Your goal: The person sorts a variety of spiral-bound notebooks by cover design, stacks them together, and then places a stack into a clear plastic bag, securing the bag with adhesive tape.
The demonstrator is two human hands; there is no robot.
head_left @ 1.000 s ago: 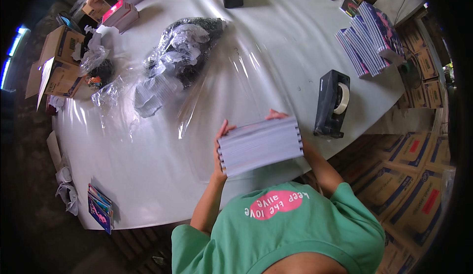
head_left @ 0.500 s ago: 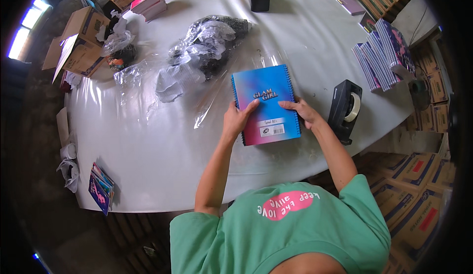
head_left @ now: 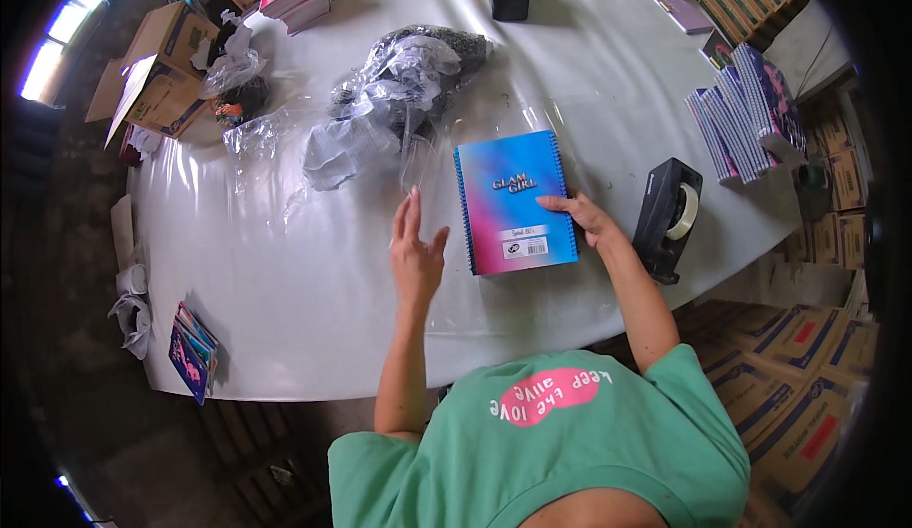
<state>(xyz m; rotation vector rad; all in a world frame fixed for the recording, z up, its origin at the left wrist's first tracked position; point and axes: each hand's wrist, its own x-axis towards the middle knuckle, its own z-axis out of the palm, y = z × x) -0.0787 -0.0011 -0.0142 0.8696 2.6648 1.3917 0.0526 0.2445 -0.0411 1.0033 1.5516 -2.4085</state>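
A blue and pink spiral notebook (head_left: 518,158) faces up in front of me; wire coils run down both long sides, which suggests more than one notebook stacked together. My right hand (head_left: 584,216) grips its right edge, thumb on the cover and fingers at the side. To the left of the notebook, my left hand (head_left: 416,260) is raised with its fingers stretched out and nothing in them. Clear plastic film (head_left: 410,169) lies just past those fingertips; whether they touch it I cannot tell. More clear film spreads around the notebook.
A black tape dispenser (head_left: 657,229) stands right of my right hand, another tape dispenser (head_left: 506,1) farther back. Crumpled plastic (head_left: 418,63) lies ahead. Stacked spiral notebooks (head_left: 736,124) stand at right, an open carton (head_left: 171,63) at far left, several booklets (head_left: 193,349) near the front-left edge.
My left hand has let go of the notebook and moved left, its fingers opening out. The right hand keeps its hold, and the notebook stays nearly in place.
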